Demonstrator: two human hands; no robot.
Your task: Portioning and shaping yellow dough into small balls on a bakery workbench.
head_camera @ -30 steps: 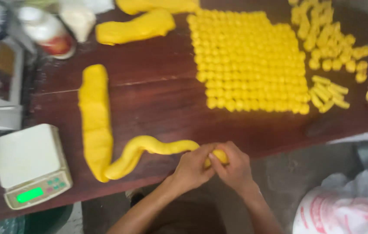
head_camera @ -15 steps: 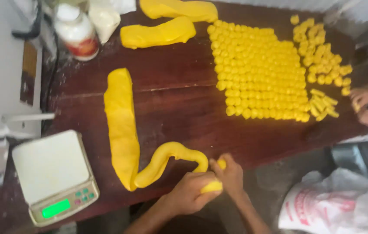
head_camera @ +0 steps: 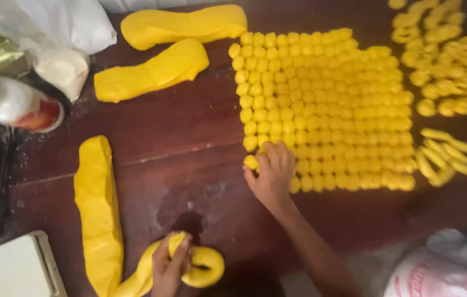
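Worktop (head_camera: 178,126): we note a dark brown wooden surface filling most of the view, dusted with flour at its left edge.
Ball grid (head_camera: 327,104): we see small yellow dough balls packed in tight rows, right of centre and reaching the far edge; its near-left corner is ragged.
Long dough slab (head_camera: 98,214): a thick yellow log lying near-to-far on the left, its near end touching the rope.
Far dough pieces: two flattened yellow lumps at the far side, one (head_camera: 184,25) by the far edge, one (head_camera: 151,69) just nearer and to its left.
Loose pieces (head_camera: 448,55): irregular yellow lumps and short finger-shaped bits heaped at the far right, well apart from the slab.
Dough rope (head_camera: 200,269): a curled yellow strand at the near edge, looping just right of our left hand.
Right hand (head_camera: 272,170): ours, reaching to the grid's near-left corner, fingers curved down over the balls, thumb and fingertips touching one dough ball (head_camera: 251,161) at the grid's edge; we cannot tell whether it is pinched or only touched.
Left hand (head_camera: 170,264): ours, closed around the tip of the rope, which pokes out above the fingers.
Other items: a white jar (head_camera: 7,102) and a bag of flour (head_camera: 63,69) at the far left; a white scale (head_camera: 7,269) at the near-left corner.
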